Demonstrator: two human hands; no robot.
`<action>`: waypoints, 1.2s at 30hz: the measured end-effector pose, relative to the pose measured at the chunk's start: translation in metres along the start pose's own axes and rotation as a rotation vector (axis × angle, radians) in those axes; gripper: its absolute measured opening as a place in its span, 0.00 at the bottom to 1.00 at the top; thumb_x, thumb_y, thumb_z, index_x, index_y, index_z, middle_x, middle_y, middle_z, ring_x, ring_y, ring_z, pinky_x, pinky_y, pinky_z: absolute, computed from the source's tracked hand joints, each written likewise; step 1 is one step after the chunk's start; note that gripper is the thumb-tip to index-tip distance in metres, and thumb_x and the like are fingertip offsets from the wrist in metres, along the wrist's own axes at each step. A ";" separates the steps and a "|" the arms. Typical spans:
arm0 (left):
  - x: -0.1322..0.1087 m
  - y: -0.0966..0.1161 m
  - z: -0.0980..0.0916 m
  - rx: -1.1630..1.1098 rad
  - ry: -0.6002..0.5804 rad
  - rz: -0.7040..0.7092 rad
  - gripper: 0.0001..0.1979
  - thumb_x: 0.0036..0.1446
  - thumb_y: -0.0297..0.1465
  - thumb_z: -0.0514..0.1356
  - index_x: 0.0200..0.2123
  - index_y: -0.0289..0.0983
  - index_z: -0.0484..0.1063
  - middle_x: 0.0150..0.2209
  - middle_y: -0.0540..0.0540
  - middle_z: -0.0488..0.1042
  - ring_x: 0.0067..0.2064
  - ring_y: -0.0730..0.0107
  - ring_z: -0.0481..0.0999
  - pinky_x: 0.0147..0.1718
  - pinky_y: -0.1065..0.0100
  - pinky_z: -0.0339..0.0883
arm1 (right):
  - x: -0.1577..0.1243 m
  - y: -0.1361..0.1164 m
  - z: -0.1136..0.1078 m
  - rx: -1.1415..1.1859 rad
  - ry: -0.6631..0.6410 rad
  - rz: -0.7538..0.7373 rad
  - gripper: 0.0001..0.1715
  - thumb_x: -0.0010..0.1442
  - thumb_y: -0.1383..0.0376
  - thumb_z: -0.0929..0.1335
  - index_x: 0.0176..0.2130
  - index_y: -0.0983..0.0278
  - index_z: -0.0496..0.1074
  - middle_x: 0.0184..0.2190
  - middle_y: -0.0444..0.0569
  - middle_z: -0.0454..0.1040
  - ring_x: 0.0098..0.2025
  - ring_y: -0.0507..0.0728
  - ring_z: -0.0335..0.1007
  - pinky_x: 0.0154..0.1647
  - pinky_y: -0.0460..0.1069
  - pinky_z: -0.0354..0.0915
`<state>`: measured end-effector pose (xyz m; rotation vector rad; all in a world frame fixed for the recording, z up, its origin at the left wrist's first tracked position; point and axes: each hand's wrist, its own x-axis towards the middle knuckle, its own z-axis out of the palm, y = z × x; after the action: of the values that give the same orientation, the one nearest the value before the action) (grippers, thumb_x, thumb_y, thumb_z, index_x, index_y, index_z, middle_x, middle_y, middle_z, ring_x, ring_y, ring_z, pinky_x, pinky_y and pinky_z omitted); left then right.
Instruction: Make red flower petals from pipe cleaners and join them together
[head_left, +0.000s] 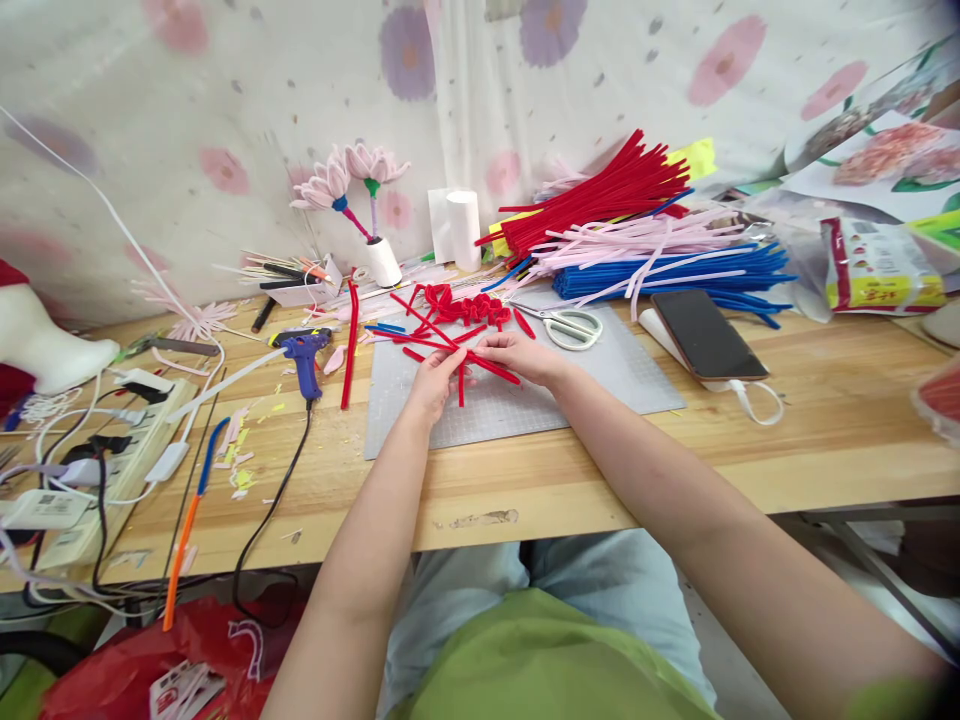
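Note:
Several red pipe cleaners (495, 370) cross each other between my two hands, above the grey cutting mat (495, 425). My left hand (436, 384) pinches them near the crossing point. From the right, my right hand (517, 356) has its fingers closed on the same red stems. Just behind the hands lie curled red pieces (469, 308) on the mat. Scissors with pale handles (571, 328) rest to the right of them. One long red strip (350, 345) lies left of the mat.
A blue glue gun (305, 360) and a power strip (124, 475) with cables are on the left. Bundles of red (600, 200) and blue stems (675, 275) lie behind. A phone (709, 335) sits right; pink flowers (375, 170) stand in a white holder (382, 262).

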<state>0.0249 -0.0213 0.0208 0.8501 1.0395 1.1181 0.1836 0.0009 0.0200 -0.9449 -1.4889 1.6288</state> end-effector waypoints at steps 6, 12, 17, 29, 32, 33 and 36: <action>0.000 0.000 -0.003 0.100 -0.032 0.110 0.14 0.39 0.35 0.67 0.29 0.33 0.71 0.30 0.49 0.74 0.31 0.74 0.71 0.32 0.67 0.70 | -0.001 -0.002 -0.009 -0.095 -0.109 0.014 0.18 0.45 0.55 0.70 0.24 0.68 0.68 0.16 0.38 0.57 0.19 0.44 0.47 0.22 0.45 0.43; 0.004 -0.004 -0.002 0.180 0.018 0.203 0.17 0.39 0.39 0.66 0.29 0.32 0.71 0.27 0.48 0.74 0.29 0.74 0.71 0.30 0.68 0.68 | -0.001 -0.003 -0.011 -0.117 -0.103 -0.011 0.18 0.45 0.55 0.70 0.24 0.67 0.67 0.16 0.38 0.56 0.20 0.45 0.46 0.22 0.45 0.43; 0.003 -0.005 0.000 0.229 0.061 0.222 0.15 0.39 0.36 0.66 0.31 0.33 0.71 0.26 0.49 0.74 0.28 0.76 0.71 0.30 0.70 0.66 | -0.003 -0.006 -0.010 -0.234 -0.052 -0.050 0.18 0.46 0.54 0.69 0.22 0.67 0.66 0.16 0.38 0.56 0.20 0.45 0.47 0.22 0.45 0.44; 0.005 -0.005 -0.001 0.196 0.053 0.279 0.15 0.36 0.29 0.65 0.31 0.34 0.69 0.29 0.48 0.74 0.32 0.73 0.72 0.33 0.70 0.65 | -0.001 -0.001 0.000 -0.157 -0.044 -0.042 0.15 0.48 0.57 0.69 0.28 0.66 0.64 0.22 0.40 0.66 0.24 0.47 0.60 0.26 0.44 0.56; 0.006 -0.007 -0.002 0.166 0.082 0.316 0.15 0.36 0.29 0.65 0.32 0.34 0.69 0.30 0.48 0.75 0.33 0.73 0.73 0.36 0.68 0.66 | -0.003 -0.001 0.003 -0.063 -0.058 -0.032 0.17 0.45 0.61 0.71 0.33 0.65 0.63 0.25 0.42 0.71 0.27 0.49 0.65 0.28 0.45 0.59; 0.007 -0.008 -0.002 0.166 0.088 0.322 0.15 0.36 0.29 0.65 0.32 0.34 0.69 0.31 0.47 0.75 0.34 0.72 0.74 0.37 0.68 0.66 | -0.003 0.000 0.004 -0.046 -0.045 -0.026 0.18 0.45 0.62 0.71 0.34 0.64 0.62 0.24 0.42 0.71 0.27 0.49 0.66 0.27 0.45 0.59; 0.008 -0.011 -0.003 0.197 0.095 0.339 0.15 0.37 0.30 0.65 0.32 0.33 0.70 0.31 0.46 0.76 0.34 0.70 0.74 0.37 0.67 0.66 | -0.001 0.003 0.006 -0.015 -0.014 -0.044 0.19 0.45 0.64 0.71 0.36 0.64 0.61 0.21 0.40 0.71 0.25 0.49 0.66 0.27 0.44 0.59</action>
<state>0.0263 -0.0163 0.0079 1.1718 1.1241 1.3654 0.1793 -0.0032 0.0177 -0.9049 -1.5232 1.5979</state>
